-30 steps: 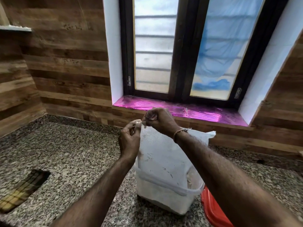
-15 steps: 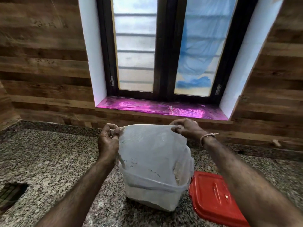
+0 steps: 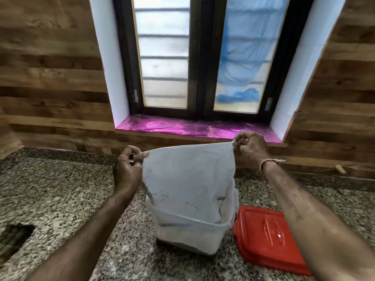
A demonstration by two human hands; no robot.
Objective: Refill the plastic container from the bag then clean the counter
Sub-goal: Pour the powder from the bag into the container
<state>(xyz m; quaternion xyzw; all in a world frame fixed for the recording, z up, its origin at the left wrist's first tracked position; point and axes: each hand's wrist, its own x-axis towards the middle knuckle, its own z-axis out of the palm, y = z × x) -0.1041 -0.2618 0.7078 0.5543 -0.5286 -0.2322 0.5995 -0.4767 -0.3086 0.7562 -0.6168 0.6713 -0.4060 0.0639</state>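
A white woven bag [image 3: 188,179] hangs upside down with its lower end inside a translucent plastic container [image 3: 190,233] on the granite counter [image 3: 60,199]. My left hand [image 3: 127,167] pinches the bag's upper left corner. My right hand [image 3: 250,148] pinches the upper right corner, and the top edge is stretched taut between them. What is inside the container is hidden by the bag and the cloudy wall.
The container's red lid [image 3: 267,238] lies flat on the counter just right of it, under my right forearm. A dark opening [image 3: 14,238] is cut into the counter at far left. A wood-panelled wall and a window with a pink sill [image 3: 192,128] stand behind.
My hands moved apart from a joined grip at one point to the bag's two corners, spreading the top edge wide. The bag is now lifted higher and stretched flat.
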